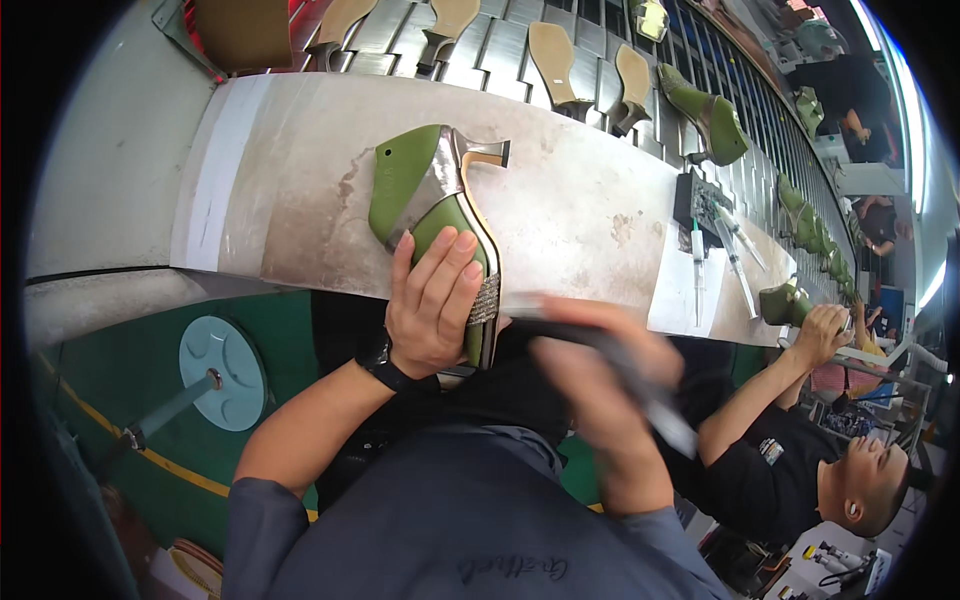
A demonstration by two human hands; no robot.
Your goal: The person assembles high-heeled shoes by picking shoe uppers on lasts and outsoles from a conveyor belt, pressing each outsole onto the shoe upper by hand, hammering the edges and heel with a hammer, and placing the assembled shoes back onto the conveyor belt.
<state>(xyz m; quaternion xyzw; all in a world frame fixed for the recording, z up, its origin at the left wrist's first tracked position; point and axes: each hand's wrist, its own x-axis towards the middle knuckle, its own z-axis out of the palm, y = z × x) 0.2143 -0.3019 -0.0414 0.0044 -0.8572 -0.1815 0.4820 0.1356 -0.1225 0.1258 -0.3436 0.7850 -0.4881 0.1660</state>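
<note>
A high-heeled shoe on a green last, with silvery bands and a glittery strap near the toe, lies on its side at the front edge of the worktable. My left hand, a dark watch on its wrist, holds the shoe with its fingers laid over the forepart. Its toe points toward me, past the table edge; the heel is at the far end. Right of the toe, my right hand is smeared by motion around a dark tool with a pale metal end. Whether the tool touches the shoe, I cannot tell.
Beyond the worktable runs a slatted metal conveyor carrying heeled sole pieces and a green shoe. Syringes and a black holder stand at the right. A co-worker's hand holds another green shoe.
</note>
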